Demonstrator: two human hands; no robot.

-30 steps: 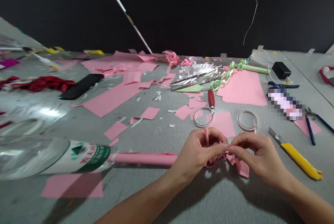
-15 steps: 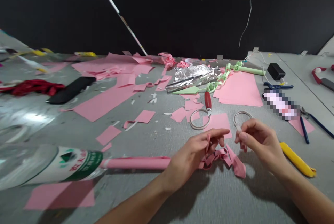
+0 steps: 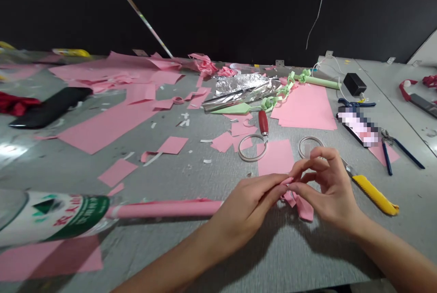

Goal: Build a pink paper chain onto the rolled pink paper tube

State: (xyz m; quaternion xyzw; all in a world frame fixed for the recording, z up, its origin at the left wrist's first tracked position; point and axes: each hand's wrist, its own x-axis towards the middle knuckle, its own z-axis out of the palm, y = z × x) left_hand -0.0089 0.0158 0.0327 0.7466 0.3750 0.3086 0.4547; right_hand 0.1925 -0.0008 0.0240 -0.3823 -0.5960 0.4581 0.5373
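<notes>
Left hand [image 3: 247,199] and right hand [image 3: 329,188] tightly pinch folded pink paper [image 3: 304,209]; the long pink paper tube [image 3: 167,209] lies sideways, nearer the left hand.

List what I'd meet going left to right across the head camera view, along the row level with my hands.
Clear plastic bottle → rolled pink paper tube → left hand → right hand → yellow-handled utility knife.

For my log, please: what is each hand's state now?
Left hand: closed, pinching a narrow pink paper strip.
Right hand: fingertips at the same strip; whether gripping, cannot be told.
</notes>
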